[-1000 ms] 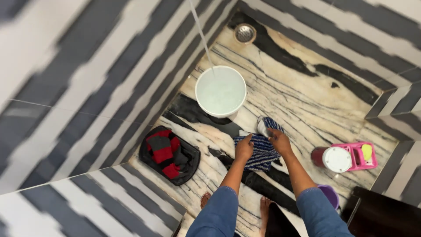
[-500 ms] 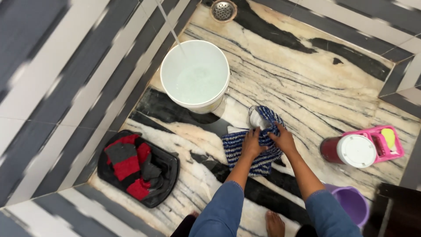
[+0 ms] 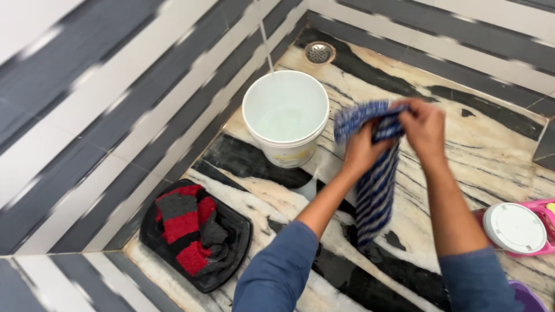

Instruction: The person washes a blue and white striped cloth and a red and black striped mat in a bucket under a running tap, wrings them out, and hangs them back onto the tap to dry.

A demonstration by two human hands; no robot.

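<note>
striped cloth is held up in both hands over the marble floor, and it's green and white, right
Not quite. The head view shows the striped cloth is blue and white, not green and white. Left hand and right hand do hold it up over the marble floor.

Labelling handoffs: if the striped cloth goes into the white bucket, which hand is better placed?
Probably left. Both hands grip the cloth, but the left hand is nearer the bucket; the right hand is farther away.
</note>
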